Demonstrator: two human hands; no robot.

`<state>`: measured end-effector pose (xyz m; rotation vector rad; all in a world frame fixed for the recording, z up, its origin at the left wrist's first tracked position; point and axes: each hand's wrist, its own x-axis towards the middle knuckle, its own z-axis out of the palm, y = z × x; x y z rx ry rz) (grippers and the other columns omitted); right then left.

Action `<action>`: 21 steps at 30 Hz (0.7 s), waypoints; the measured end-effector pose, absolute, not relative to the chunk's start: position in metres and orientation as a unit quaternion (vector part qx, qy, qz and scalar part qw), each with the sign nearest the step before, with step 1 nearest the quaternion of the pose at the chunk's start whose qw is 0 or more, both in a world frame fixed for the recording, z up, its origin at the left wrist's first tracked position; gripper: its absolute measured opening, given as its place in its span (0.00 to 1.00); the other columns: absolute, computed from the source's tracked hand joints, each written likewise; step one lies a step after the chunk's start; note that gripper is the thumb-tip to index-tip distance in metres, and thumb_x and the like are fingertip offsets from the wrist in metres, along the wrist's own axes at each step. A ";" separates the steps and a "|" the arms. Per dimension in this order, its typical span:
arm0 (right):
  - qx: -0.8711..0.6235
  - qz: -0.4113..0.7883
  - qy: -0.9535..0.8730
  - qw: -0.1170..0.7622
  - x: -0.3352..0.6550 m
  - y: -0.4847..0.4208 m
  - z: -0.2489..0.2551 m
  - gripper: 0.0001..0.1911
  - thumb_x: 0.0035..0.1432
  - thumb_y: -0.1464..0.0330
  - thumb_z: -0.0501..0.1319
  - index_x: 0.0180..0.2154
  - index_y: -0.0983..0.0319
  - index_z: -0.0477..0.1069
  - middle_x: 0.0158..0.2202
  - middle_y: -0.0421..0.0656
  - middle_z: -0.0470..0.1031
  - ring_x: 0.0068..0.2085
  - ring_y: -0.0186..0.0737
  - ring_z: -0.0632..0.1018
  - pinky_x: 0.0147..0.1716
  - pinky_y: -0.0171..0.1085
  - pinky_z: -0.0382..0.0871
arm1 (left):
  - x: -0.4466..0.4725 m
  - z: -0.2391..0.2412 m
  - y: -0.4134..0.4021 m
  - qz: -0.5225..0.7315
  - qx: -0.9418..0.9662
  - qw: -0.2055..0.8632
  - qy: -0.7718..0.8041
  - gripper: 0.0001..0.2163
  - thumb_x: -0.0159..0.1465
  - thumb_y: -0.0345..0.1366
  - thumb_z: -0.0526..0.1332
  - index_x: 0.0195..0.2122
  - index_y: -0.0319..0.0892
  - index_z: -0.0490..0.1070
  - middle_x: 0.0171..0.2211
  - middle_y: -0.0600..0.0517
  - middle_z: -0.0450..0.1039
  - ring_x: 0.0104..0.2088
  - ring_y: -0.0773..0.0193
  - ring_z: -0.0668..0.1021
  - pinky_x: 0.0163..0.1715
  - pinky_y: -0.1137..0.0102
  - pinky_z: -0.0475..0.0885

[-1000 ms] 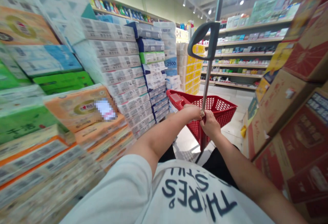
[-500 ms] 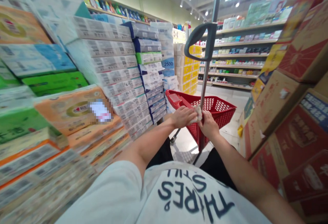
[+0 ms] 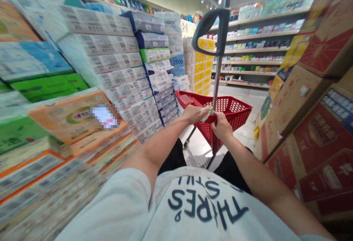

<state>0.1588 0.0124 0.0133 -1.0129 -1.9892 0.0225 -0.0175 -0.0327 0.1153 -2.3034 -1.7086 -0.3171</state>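
Both my hands meet in front of me over a red shopping basket [image 3: 234, 109] on wheels. My left hand [image 3: 194, 114] and my right hand [image 3: 221, 127] are closed on a small pale crumpled piece, perhaps paper or cloth [image 3: 207, 112], stretched between them. They hold it right beside the basket's upright metal pole [image 3: 217, 79], which carries a grey loop handle [image 3: 211, 30] higher up. Nothing shows inside the basket.
Stacks of wrapped tissue packs [image 3: 121, 75] rise close on my left. Brown and red cardboard cartons [image 3: 311, 105] are piled on my right. A narrow aisle of pale floor [image 3: 248, 97] runs ahead to shelves [image 3: 253, 57] of small goods.
My hands have come off the pole and drawn apart a little, with the pale piece now showing between them. My view has tilted slightly, so the basket and handle sit a bit further left.
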 end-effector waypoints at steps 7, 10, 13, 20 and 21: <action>-0.413 0.009 -0.798 0.439 0.163 0.013 0.010 0.28 0.55 0.65 0.56 0.58 0.66 0.59 0.58 0.54 0.64 0.63 0.52 0.60 0.59 0.51 0.61 | -0.030 0.099 -0.049 -0.128 -0.863 0.248 -0.422 0.20 0.68 0.49 0.48 0.46 0.39 0.70 0.40 0.43 0.74 0.41 0.56 0.74 0.46 0.62 0.64; -0.399 0.001 -0.805 0.439 0.162 0.015 0.007 0.28 0.56 0.66 0.55 0.58 0.65 0.58 0.58 0.53 0.63 0.63 0.52 0.60 0.59 0.51 0.61 | -0.030 0.086 -0.057 -0.180 -0.842 0.262 -0.435 0.18 0.67 0.45 0.50 0.49 0.38 0.69 0.45 0.41 0.72 0.46 0.54 0.73 0.49 0.60 0.63; -0.391 -0.006 -0.805 0.446 0.161 0.018 0.006 0.29 0.55 0.66 0.56 0.58 0.64 0.58 0.57 0.52 0.64 0.62 0.52 0.60 0.59 0.52 0.60 | -0.018 0.098 -0.052 -0.169 -0.791 0.186 -0.558 0.19 0.67 0.47 0.48 0.40 0.39 0.72 0.34 0.45 0.75 0.37 0.58 0.76 0.41 0.66 0.67; -0.388 -0.013 -0.799 0.459 0.164 0.018 0.006 0.27 0.56 0.66 0.54 0.57 0.66 0.61 0.56 0.54 0.65 0.61 0.52 0.62 0.59 0.52 0.60 | 0.019 0.153 -0.035 0.061 -0.780 0.025 -0.622 0.16 0.55 0.52 0.61 0.35 0.45 0.76 0.34 0.50 0.78 0.35 0.56 0.78 0.33 0.69 0.68; -0.386 -0.013 -0.800 0.458 0.165 0.017 0.006 0.27 0.56 0.66 0.54 0.57 0.65 0.61 0.56 0.53 0.66 0.61 0.52 0.62 0.59 0.51 0.60 | 0.024 0.155 -0.035 0.074 -0.774 0.026 -0.629 0.15 0.54 0.50 0.63 0.34 0.45 0.76 0.33 0.49 0.78 0.35 0.56 0.78 0.34 0.68 0.68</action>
